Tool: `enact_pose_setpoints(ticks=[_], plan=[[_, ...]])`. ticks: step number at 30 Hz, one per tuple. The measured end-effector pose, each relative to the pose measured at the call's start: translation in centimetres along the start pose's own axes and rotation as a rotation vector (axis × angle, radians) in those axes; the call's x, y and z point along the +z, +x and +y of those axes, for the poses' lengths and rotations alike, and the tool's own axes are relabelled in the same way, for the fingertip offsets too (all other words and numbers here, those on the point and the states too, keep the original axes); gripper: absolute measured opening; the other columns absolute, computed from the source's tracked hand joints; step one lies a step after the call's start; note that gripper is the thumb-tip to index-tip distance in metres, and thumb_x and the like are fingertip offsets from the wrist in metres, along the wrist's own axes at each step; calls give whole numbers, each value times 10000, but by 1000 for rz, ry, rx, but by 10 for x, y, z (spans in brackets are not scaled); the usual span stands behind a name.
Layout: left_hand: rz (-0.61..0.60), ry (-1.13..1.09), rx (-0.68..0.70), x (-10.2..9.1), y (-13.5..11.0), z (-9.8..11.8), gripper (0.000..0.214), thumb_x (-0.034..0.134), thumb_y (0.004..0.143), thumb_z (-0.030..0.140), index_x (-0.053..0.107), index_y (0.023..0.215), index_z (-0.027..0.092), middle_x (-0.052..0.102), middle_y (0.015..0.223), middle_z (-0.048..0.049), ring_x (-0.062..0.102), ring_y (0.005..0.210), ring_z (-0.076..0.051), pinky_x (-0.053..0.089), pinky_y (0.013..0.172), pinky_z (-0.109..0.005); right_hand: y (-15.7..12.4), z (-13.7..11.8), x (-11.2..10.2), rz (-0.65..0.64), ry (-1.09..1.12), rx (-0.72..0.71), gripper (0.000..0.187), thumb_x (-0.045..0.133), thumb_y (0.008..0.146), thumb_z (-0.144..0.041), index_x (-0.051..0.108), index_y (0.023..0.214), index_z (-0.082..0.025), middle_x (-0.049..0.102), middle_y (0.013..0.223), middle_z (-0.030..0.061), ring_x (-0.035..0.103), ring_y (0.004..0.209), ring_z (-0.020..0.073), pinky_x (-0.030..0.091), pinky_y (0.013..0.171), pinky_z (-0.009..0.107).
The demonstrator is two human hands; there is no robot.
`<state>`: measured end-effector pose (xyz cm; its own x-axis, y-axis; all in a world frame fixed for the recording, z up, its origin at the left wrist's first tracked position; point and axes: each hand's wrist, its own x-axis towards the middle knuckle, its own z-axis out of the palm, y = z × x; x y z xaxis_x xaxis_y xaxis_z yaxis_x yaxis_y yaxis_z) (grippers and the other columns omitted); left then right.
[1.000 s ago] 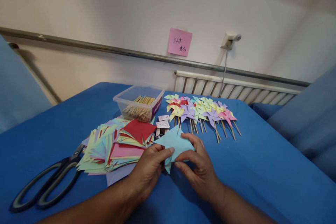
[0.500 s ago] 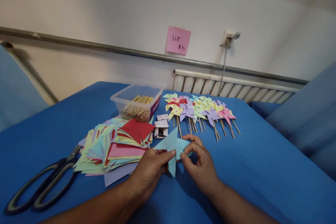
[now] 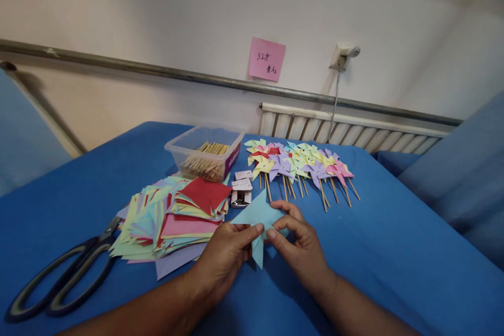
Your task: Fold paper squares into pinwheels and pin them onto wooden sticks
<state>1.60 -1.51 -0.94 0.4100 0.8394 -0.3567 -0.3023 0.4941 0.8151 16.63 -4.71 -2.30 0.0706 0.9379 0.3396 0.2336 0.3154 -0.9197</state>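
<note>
A light blue paper square [image 3: 255,215], cut and partly folded into points, is held just above the blue table [image 3: 394,252]. My left hand [image 3: 224,257] pinches its middle with thumb and forefinger. My right hand [image 3: 299,247] pinches the same sheet from the right, fingers curled over a folded flap. A heap of cut coloured paper squares [image 3: 173,215], red on top, lies directly to the left of my hands.
Finished paper pinwheels on sticks [image 3: 299,168] lie in a row behind my hands. A clear plastic tub of wooden sticks [image 3: 205,155] and small boxes of pins [image 3: 241,191] stand nearby. Large black scissors [image 3: 59,283] lie at the left. A pink note [image 3: 266,59] hangs on the wall.
My right hand's fingers have curled in, folding a paper flap toward the centre. The sheet has become more compact. The view shifted slightly.
</note>
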Motion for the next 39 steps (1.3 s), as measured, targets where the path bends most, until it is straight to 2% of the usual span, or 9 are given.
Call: enact_pose_setpoints(ticks=[7,15,21,29,39], plan=[[31,-22,-19,1,1,4,228,806,567,280,660,629,116,613,533,-16,521,480,-117,386,507,-243,2,3,-1,-64,46,61,128,695,731,-252,616,650,-193,516,1224,71,467,1179,251,332,962,372],[60,96,-34,2,-1,2,295,808,546,365,635,570,127,590,500,-10,517,466,-122,362,486,-246,4,4,0,-15,-13,89,141,671,715,-178,577,611,-187,560,1131,77,514,1118,231,355,919,334],[74,140,-38,1,0,3,327,814,526,392,607,533,139,540,454,18,492,448,-113,364,493,-252,5,7,0,-31,-31,111,145,684,704,-198,585,598,-188,577,1124,77,528,1105,230,367,915,336],[27,129,-45,-1,-1,4,374,808,527,448,646,607,121,620,536,-34,582,552,-172,414,543,-276,5,7,0,-18,11,142,149,697,721,-256,620,609,-195,600,1131,78,538,1102,235,368,931,367],[37,162,-43,-2,0,2,351,814,524,415,660,610,112,629,534,-38,577,526,-165,408,523,-272,5,6,1,-7,17,137,178,699,725,-267,610,590,-192,614,1100,78,546,1091,238,372,922,358]])
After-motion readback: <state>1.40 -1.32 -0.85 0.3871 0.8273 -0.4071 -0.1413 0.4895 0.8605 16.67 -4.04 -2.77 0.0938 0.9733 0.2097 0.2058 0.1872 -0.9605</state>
